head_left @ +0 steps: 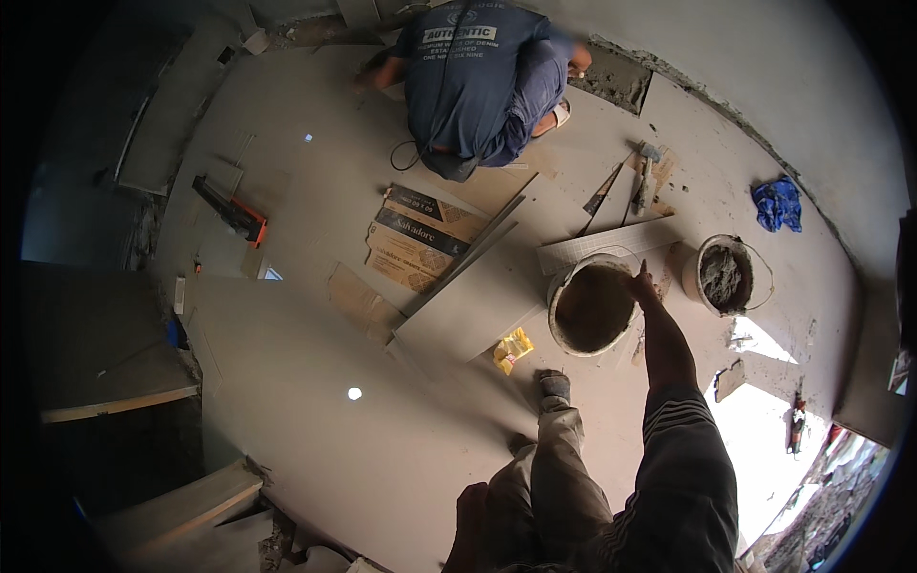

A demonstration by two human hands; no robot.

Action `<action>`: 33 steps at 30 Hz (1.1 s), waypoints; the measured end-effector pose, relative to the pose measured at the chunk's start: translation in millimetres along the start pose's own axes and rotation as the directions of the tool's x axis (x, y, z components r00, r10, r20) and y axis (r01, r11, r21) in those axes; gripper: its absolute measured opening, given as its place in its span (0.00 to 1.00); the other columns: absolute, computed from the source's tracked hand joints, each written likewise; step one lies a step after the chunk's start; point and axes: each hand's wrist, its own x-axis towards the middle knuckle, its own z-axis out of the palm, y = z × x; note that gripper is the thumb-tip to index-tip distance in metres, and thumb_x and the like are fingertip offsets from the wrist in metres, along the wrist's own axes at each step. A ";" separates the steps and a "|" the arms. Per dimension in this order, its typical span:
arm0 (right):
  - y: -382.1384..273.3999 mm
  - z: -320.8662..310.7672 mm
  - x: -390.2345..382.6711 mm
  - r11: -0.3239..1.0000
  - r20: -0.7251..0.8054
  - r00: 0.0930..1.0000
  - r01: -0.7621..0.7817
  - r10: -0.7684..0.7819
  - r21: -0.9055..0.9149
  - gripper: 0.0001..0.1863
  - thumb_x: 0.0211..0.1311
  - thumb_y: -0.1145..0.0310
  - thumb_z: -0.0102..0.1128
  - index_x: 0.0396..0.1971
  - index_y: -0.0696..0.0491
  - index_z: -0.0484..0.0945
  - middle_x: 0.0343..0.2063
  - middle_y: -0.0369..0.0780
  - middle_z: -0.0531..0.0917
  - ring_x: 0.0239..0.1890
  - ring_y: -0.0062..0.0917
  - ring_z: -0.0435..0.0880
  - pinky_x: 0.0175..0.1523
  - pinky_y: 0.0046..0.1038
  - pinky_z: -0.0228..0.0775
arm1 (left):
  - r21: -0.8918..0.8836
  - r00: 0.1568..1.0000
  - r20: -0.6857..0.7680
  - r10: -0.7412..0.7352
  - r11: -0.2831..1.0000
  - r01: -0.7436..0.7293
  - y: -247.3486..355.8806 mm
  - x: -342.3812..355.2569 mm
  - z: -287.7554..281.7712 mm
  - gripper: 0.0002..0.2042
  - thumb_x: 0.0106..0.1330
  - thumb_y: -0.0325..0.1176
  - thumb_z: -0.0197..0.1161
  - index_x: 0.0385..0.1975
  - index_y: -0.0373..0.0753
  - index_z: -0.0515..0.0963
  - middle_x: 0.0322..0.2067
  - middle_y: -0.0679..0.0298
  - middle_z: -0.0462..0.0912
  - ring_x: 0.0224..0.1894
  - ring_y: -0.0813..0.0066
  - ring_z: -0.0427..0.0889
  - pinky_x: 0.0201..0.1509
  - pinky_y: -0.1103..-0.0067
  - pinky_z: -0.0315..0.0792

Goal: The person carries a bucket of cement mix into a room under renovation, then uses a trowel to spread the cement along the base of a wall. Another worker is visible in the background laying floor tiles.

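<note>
My right arm reaches forward, and my right hand [644, 286] is closed at the right edge of a round bucket [558, 325], where rim and wire handle meet. The exact grip is small and dark. The bucket's inside looks brownish; its contents are hard to make out. To its right stands a second bucket [692, 277] with grey mortar [723, 275] in it. My left hand [472, 497] is low beside my left leg, in shadow, its fingers not distinguishable. A crumpled yellow wrapper [513, 350] lies left of the nearer bucket.
A person [468, 86] crouches ahead near the wall. Large tiles [468, 310] and flattened cardboard [415, 239] lie on the floor. A hammer [647, 177] is beyond the buckets, a blue cloth or bag [778, 204] by the right wall, an orange-black tool [229, 210] at left.
</note>
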 end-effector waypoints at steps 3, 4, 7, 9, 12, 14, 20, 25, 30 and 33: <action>9.6 9.1 3.2 0.976 -0.041 0.986 0.169 -0.165 0.135 0.56 0.53 0.44 0.64 0.72 0.49 0.38 0.63 0.51 0.66 0.65 0.47 0.63 0.66 0.55 0.49 | -0.048 0.988 -0.148 0.052 0.997 -0.060 -19.7 -4.6 8.7 0.08 0.67 0.35 0.53 0.35 0.38 0.78 0.34 0.54 0.80 0.40 0.58 0.79 0.45 0.68 0.74; 14.0 11.9 1.3 0.981 -0.115 0.986 0.135 -0.120 0.139 0.56 0.53 0.43 0.63 0.72 0.48 0.38 0.62 0.51 0.67 0.65 0.46 0.63 0.66 0.55 0.50 | 0.018 0.986 -0.144 0.082 0.997 -0.080 -26.7 -5.8 13.0 0.08 0.67 0.35 0.54 0.33 0.39 0.77 0.34 0.54 0.80 0.39 0.58 0.79 0.43 0.69 0.74; 15.5 11.2 -13.2 0.996 -0.207 0.974 0.094 -0.091 0.005 0.33 0.56 0.50 0.62 0.60 0.48 0.68 0.48 0.47 0.79 0.55 0.45 0.74 0.57 0.47 0.64 | 0.335 0.951 -0.109 0.291 0.911 -0.240 -39.9 -6.6 18.1 0.10 0.67 0.34 0.54 0.33 0.35 0.78 0.32 0.55 0.81 0.37 0.61 0.80 0.42 0.69 0.74; 11.6 2.0 -38.9 0.966 -0.217 0.942 0.244 -0.256 -0.081 0.20 0.57 0.55 0.61 0.47 0.49 0.78 0.38 0.46 0.83 0.47 0.43 0.80 0.49 0.42 0.71 | -0.068 1.000 -0.027 0.004 0.998 -0.006 -35.7 -7.8 16.4 0.10 0.66 0.34 0.56 0.36 0.33 0.76 0.34 0.55 0.82 0.37 0.64 0.81 0.40 0.70 0.74; 1.5 -11.0 -104.6 0.905 -0.221 0.915 0.381 -0.338 0.191 0.15 0.59 0.54 0.55 0.30 0.51 0.81 0.31 0.48 0.83 0.36 0.38 0.84 0.35 0.37 0.74 | -0.753 0.868 0.267 -0.419 0.472 0.459 -4.9 -7.3 7.0 0.11 0.67 0.37 0.58 0.40 0.35 0.74 0.37 0.56 0.82 0.37 0.67 0.81 0.38 0.72 0.74; -10.1 -15.3 -151.8 0.822 -0.062 0.846 0.529 -0.529 0.211 0.15 0.57 0.54 0.60 0.29 0.52 0.80 0.26 0.48 0.83 0.30 0.39 0.83 0.33 0.37 0.74 | -0.726 0.937 0.182 -0.298 0.602 0.333 24.0 -7.8 -6.8 0.12 0.68 0.38 0.57 0.42 0.36 0.74 0.38 0.56 0.83 0.36 0.67 0.82 0.38 0.72 0.74; -72.9 -5.9 -330.3 0.757 0.098 0.755 0.624 -0.648 0.193 0.16 0.56 0.56 0.60 0.33 0.56 0.79 0.31 0.50 0.82 0.37 0.46 0.82 0.42 0.45 0.74 | -0.741 0.981 0.145 -0.132 0.642 0.196 127.0 -11.6 -62.2 0.20 0.70 0.47 0.54 0.49 0.35 0.73 0.43 0.55 0.82 0.41 0.67 0.82 0.44 0.73 0.72; -93.7 -53.5 -470.7 0.724 0.320 0.668 0.683 -0.672 0.095 0.14 0.57 0.62 0.56 0.37 0.56 0.81 0.39 0.48 0.82 0.45 0.42 0.82 0.50 0.43 0.74 | -0.894 0.976 0.211 0.058 0.415 0.168 203.0 -17.1 -91.6 0.35 0.68 0.62 0.49 0.59 0.33 0.67 0.53 0.53 0.76 0.58 0.65 0.72 0.62 0.65 0.60; -59.6 -81.5 -545.3 0.625 0.308 0.569 0.524 -0.762 0.579 0.16 0.59 0.63 0.59 0.46 0.54 0.78 0.43 0.45 0.82 0.48 0.40 0.81 0.52 0.37 0.73 | -0.949 0.957 0.235 0.169 0.254 0.188 225.9 -29.9 -100.4 0.32 0.72 0.57 0.43 0.64 0.35 0.58 0.56 0.54 0.72 0.61 0.61 0.70 0.67 0.65 0.57; -25.0 -85.2 -531.5 0.535 0.356 0.433 0.418 -0.828 0.734 0.22 0.61 0.57 0.60 0.51 0.54 0.77 0.46 0.46 0.82 0.50 0.39 0.80 0.55 0.36 0.72 | -0.942 0.985 0.150 0.087 0.314 0.116 215.5 -46.8 -81.0 0.25 0.73 0.52 0.44 0.57 0.36 0.64 0.50 0.57 0.76 0.54 0.64 0.74 0.59 0.68 0.66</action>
